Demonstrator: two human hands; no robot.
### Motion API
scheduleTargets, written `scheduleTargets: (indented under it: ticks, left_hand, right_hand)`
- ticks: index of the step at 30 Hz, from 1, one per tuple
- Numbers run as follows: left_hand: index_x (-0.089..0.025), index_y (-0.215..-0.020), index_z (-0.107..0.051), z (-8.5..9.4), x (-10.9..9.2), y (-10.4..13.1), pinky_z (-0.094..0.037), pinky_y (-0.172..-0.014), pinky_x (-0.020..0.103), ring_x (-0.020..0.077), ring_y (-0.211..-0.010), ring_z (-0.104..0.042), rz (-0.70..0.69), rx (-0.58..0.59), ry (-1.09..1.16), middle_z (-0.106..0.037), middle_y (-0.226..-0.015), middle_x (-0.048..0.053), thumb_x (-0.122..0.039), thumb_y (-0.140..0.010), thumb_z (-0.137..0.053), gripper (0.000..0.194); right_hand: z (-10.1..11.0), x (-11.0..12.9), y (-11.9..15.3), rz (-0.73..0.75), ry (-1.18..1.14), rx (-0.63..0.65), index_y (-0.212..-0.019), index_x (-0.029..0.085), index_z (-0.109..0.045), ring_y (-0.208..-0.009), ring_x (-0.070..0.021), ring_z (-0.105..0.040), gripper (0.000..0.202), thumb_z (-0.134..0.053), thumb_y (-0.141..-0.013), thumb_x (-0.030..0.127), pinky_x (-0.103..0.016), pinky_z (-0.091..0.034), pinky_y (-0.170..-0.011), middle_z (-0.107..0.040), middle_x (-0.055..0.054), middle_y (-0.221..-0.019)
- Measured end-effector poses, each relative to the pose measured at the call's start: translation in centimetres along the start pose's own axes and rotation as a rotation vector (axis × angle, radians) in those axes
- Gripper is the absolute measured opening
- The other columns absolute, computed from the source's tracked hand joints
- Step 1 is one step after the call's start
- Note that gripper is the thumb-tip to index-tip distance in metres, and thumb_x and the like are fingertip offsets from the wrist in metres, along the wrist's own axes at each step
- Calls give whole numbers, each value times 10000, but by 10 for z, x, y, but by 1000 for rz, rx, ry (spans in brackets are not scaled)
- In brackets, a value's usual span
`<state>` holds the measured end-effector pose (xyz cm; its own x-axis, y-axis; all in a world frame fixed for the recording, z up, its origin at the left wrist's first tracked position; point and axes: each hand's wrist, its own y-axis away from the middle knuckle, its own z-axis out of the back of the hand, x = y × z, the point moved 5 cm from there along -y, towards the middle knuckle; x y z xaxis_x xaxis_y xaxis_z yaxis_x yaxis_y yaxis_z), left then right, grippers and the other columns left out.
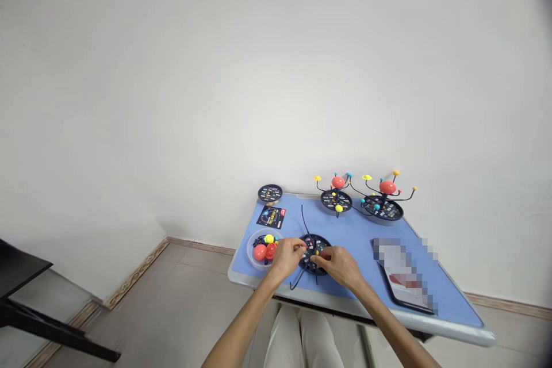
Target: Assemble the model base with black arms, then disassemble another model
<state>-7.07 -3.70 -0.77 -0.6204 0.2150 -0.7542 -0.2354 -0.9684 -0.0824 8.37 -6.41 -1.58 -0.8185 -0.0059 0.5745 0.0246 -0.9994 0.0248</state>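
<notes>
Hands meet right over the black disc base [314, 253], which sits near the front edge of the blue table [353, 236], dead centre between them. The left hand [287, 257] comes in from the left and the right hand [340, 264] from the right, fingertips almost touching over the disc's middle, both pinched on something small there; too tiny to say what, maybe a yellow bit. So neither hand is really nearer, the disc is square in front of both. Thin black rods stick out of the base, one long one [304, 221] pointing away toward the wall, a couple more trailing back toward the table's front edge, so the long axis runs roughly near-to-far. Just beside the left hand sits a clear bowl [254, 241] with red and yellow balls. A dark tablet [403, 290] lies well off to the right. Further back there's a small card [271, 217], a spare disc [269, 193], and two finished planet models [337, 195] [383, 201] against the wall.
</notes>
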Motion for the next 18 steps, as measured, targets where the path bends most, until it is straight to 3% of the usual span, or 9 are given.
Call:
scheduleTargets:
  ticks: [6,12,18]
  left_hand:
    - [-177,-1036,-764,-12,-4,-17,-426,-637,231,143,-653,-601,-8,17,-79,-716,-718,10,-150,-749,-611,326]
    - [-181,-968,-775,-27,-3,-24,-310,-534,216,112,-564,-522,-40,84,-73,-634,-598,-38,-132,-702,-646,300]
    - [-183,-913,-774,-34,4,-28,-306,-548,210,106,-583,-523,-43,83,-58,-626,-612,-42,-188,-723,-665,219]
  right_hand:
    - [4,2,-10,-10,16,46,-518,195,-556,-552,-108,-425,246,-552,-763,217,-236,-220,-517,-515,28,-527]
    - [10,3,-11,-22,76,97,-601,200,-639,-597,-120,-493,175,-547,-749,183,-232,-246,-532,-598,8,-596]
    - [20,0,-16,21,218,105,-716,226,-725,-704,-153,-606,183,-557,-739,157,-238,-266,-554,-711,-24,-745]
